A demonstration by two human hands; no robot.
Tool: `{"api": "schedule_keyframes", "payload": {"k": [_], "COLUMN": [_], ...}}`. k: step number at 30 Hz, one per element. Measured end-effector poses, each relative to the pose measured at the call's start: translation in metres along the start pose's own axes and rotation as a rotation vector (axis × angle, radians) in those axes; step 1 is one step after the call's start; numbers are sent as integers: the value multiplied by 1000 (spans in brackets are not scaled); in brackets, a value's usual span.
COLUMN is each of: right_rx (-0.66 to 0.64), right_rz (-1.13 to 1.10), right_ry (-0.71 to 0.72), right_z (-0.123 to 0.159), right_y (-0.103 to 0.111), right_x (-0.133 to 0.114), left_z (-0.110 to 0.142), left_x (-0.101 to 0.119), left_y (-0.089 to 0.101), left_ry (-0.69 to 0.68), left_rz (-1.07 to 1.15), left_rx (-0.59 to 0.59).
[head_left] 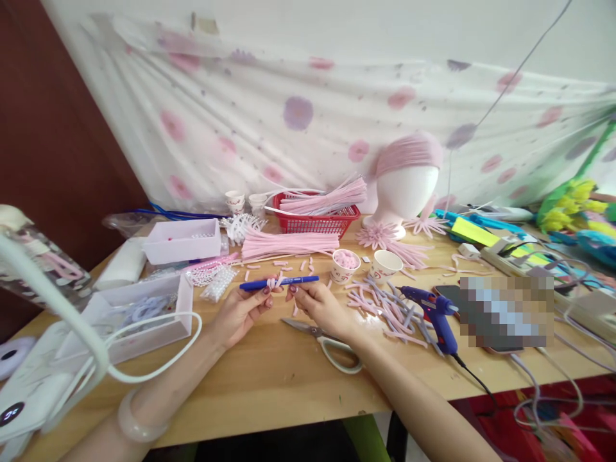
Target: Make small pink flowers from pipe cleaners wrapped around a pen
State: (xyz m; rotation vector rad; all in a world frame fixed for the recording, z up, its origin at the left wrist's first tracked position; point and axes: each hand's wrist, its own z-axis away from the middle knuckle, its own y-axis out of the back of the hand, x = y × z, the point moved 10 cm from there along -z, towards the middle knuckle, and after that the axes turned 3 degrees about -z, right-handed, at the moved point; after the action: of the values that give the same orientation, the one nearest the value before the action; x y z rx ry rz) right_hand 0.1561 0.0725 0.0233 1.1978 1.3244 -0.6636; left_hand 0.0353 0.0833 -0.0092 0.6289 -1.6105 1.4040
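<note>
A blue pen lies level between a person's two hands, raised over the middle of a wooden tabletop. A short, fuzzy pink strip looks wrapped around its barrel, left of centre. The left hand holds the pen from below, fingers curled close by the strip. The right hand is pinched narrow just under the pen's right half; whether it grips the strip's end cannot be told. If either hand slackened, the wrap could probably loosen or slide along the smooth barrel.

Beneath the right wrist lie scissors, partly hidden; a careless drop of that arm might knock or catch on them. Just beyond the hands, small cut pieces are scattered, light enough to be brushed astray. To their right stand a paper cup full of pink bits and a second paper cup, both likely to tip if a sleeveless forearm swung far.

Further right are loose pink and grey strips and a blue glue gun, a burn risk if hot. At the far side, a red basket sits left of a white mannequin head.
</note>
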Motion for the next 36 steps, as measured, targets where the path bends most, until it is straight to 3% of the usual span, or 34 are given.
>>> {"api": "schedule_keyframes", "payload": {"k": [6, 9, 13, 18, 21, 28, 36], "right_rx": [-140, -181, -188, -125, -89, -3, 8], "right_rz": [137, 105, -38, -263, -283, -22, 75], "right_ry": [115, 143, 57, -160, -226, -100, -42], "right_z": [8, 10, 8, 8, 8, 6, 6], "right_y": [-18, -25, -32, -32, -30, -18, -15], "right_x": [-17, -18, -4, 15, 22, 18, 12], "left_z": [2, 0, 0, 2, 3, 3, 4], "left_x": [18, 13, 9, 10, 11, 14, 24], "left_y": [2, 4, 6, 3, 0, -1, 2], "left_ry": [-214, -194, -148, -98, -87, -108, -191], "left_rz": [-356, -437, -386, -201, -188, -268, -372], "left_rx": [79, 70, 78, 89, 84, 65, 105]}}
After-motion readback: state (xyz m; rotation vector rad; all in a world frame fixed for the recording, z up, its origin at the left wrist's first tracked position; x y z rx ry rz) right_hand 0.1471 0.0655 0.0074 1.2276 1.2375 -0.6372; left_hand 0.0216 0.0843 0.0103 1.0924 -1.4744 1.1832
